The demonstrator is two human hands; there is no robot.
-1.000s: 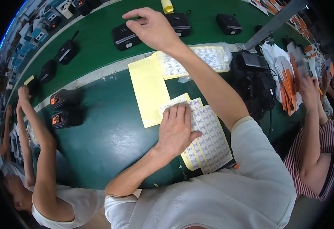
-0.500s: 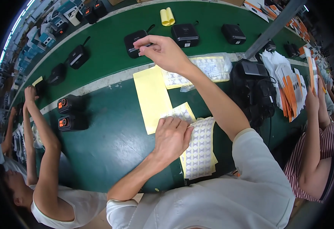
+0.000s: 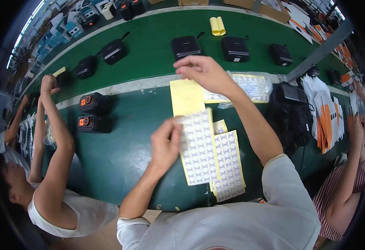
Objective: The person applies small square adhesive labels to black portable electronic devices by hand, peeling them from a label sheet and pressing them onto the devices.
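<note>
My left hand [image 3: 166, 141] grips the left edge of a yellow-backed sheet of small white labels [image 3: 198, 148], raised and tilted above the bench. Under and right of it lie more label sheets [image 3: 229, 164], partly covered. Farther off, my right hand [image 3: 207, 73] is held up near a black case with a strap [image 3: 186, 46] on the green belt. Its thumb and forefinger come close together; anything between them is too small to make out. Below that hand a plain yellow sheet [image 3: 186, 96] lies on the bench.
Two black devices with orange buttons [image 3: 91, 103] stand at left. More black cases [image 3: 235, 49] and a yellow roll [image 3: 217, 26] sit on the belt. Beyond my right arm are a black bag [image 3: 291, 112], a metal post [image 3: 322, 50] and orange-white cards [image 3: 324, 112]. People work on both sides.
My left hand has lifted a label sheet off the pile, where it was resting before. My right hand stays raised near the belt. The whole view has shifted.
</note>
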